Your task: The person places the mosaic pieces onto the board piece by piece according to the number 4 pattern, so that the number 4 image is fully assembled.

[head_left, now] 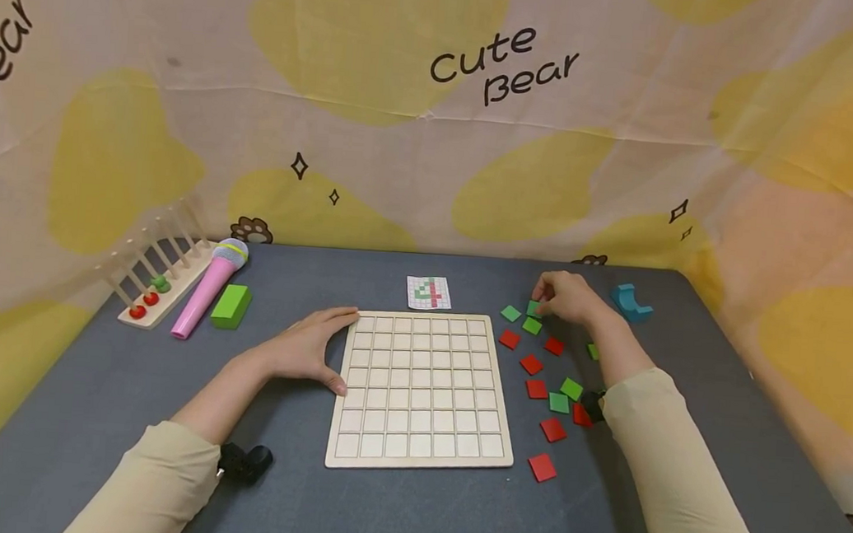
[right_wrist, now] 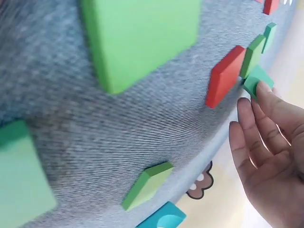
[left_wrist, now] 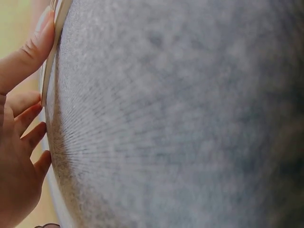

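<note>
Blank board (head_left: 420,463) touched at left, green tile (head_left: 533,308) pinched at far right.

Nearest, a red tile (head_left: 542,468) is seen right of the board's near right corner. No tile is seated on the board; its left edge is touched by the left hand (head_left: 307,347), thumb and fingers spread, nothing gripped. Loose tiles (head_left: 536,389), red and green, are scattered along the right side. Farther, the green tile is gripped by thumb and fingers of the right hand (head_left: 571,296), just beside a light green tile (head_left: 532,326). Past the board's far edge, a patterned card (head_left: 428,293) is laid. Step judged as tile pickup; a firm pinch and a lift clear of neighbouring tiles seem called for, board held still.
</note>
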### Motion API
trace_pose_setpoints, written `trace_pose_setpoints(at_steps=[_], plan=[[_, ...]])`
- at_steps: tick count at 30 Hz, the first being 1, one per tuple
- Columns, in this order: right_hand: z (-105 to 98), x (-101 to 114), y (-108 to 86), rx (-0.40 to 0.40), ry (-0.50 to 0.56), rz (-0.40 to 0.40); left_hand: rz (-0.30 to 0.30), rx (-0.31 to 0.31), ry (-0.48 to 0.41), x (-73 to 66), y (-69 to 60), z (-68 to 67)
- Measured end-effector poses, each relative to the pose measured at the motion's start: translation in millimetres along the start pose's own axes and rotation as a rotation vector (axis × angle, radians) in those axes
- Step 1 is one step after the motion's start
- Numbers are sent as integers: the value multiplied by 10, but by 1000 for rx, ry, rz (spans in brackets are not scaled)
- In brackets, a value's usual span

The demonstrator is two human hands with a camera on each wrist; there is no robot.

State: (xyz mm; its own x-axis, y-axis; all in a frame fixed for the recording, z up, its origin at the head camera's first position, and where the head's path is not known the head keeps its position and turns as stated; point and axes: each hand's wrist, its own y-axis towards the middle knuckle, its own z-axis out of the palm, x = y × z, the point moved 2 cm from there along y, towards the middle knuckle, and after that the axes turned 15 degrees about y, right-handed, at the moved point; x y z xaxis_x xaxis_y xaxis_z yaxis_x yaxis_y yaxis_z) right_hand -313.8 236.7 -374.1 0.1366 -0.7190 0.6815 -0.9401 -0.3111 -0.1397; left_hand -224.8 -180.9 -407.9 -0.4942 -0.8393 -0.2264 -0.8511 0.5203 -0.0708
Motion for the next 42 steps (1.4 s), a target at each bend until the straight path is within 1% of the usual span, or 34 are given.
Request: trace_pose_setpoints(at_steps=[5,10,13,19,22,25,29,32,37,42], plan=[[-16,73,8,-36,50,-14,-1,0,9,6,1,10],[20,231,40,-81,118,-85,-9,3,14,2,-6,6],[78,353,60,-79,149,-121,-11,4,19,3,-10,4],[250,599,101,-23,200,-140,-5,4,24,5,-14,6],[346,712,132,0,209,-152,-6,8,26,6,-17,4],[440,798,165,30,194,-161,-9,13,23,5,-15,3],[561,871,213,90,194,-143,-5,12,25,1,-5,4],[642,905,262,133,208,-114,-3,12,29,0,0,5],[738,950,321,178,213,-87,-13,17,25,1,-7,7],[791,977,319,215,215,-54,-11,16,20,1,-19,-1]])
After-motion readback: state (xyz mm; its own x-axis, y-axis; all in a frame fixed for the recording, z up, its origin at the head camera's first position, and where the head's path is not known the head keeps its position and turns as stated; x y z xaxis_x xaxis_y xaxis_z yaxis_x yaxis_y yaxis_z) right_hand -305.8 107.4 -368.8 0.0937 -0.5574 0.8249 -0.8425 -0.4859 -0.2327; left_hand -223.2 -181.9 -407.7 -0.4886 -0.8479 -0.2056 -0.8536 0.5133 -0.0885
